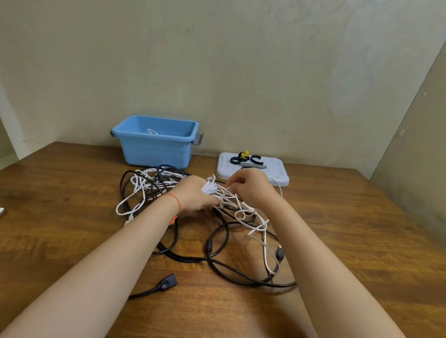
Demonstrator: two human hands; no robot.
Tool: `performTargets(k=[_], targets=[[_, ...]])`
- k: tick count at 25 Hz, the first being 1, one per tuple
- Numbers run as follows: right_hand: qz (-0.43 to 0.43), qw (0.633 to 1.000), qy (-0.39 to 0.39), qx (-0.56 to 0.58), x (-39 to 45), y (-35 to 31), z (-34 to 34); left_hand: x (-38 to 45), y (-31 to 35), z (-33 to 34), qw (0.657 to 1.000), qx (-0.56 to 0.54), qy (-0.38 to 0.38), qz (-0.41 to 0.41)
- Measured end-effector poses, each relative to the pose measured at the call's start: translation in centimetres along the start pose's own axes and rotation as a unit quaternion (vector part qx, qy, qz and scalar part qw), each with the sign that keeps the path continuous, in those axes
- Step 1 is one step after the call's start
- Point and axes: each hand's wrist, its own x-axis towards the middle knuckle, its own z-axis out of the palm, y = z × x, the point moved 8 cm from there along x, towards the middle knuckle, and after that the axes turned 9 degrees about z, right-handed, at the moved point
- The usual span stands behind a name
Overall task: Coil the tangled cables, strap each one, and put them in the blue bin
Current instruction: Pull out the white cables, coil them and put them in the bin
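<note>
Mid-counter [55, 182], left hand [194, 193] grips a bundle of white cable [209, 188], fingers curled round it; right hand [251, 187] pinches a white strand just beside it. Loose white loops trail into the tangle of black cables [217, 261] under both forearms. Blue bin [155, 147] at the back holds one white cable; straps [246, 160] lie on a grey lid [277, 173] to its right.

both forearms reach forward; left hand [194, 193] and right hand [251, 187] curled, fingers pinching.
</note>
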Motion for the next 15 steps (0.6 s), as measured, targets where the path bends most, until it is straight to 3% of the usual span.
performTargets(k=[3, 6, 8, 9, 12, 15], targets=[[0.054, 0.996, 0.077, 0.008, 0.7, 1.9, -1.9, -0.4, 0.5, -3.4, 0.98, -0.129, 0.153, -0.011], [0.084, 0.987, 0.128, 0.041, 1.0, 3.0, -3.5, -1.1, -0.5, -7.2, 0.889, -0.293, 0.35, -0.043], [0.092, 0.978, 0.175, 0.065, 1.1, 2.9, -4.7, -1.1, -0.4, -9.0, 0.826, -0.37, 0.423, -0.032], [0.089, 0.974, 0.199, 0.059, 1.2, 2.6, -5.2, -0.9, 0.0, -9.7, 0.82, -0.378, 0.429, -0.023], [0.044, 0.973, 0.22, 0.047, 0.8, 0.4, -5.7, 0.7, 2.4, -10.4, 0.884, -0.295, 0.363, 0.004], [-0.053, 0.977, 0.101, 0.182, -0.3, -3.2, -4.0, 1.5, 4.3, -9.4, 0.918, -0.252, 0.307, 0.02]])
